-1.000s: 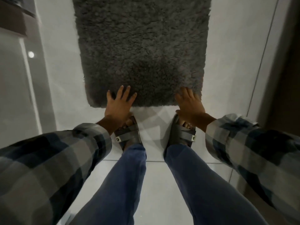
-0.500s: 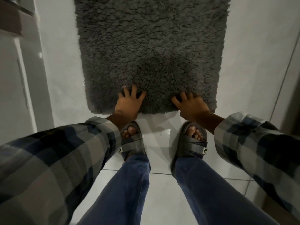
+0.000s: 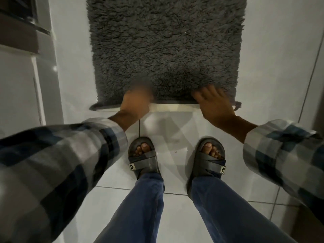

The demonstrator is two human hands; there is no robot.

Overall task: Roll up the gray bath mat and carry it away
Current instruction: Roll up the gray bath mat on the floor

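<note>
Head view, hands lifting mat edge

White floor tiles fill most of the frame, glossy, with thin dark grout lines crossing at the lower middle and running up the right side. Two dark gray slide sandals stand on them in the lower centre, apart from each other: one sandal left of centre, the other sandal right of it, toes bare. Blue jeans legs rise toward the bottom edge. Plaid sleeves enter from both lower sides. A pale cabinet front lines the left edge, darker at the upper left.
</note>
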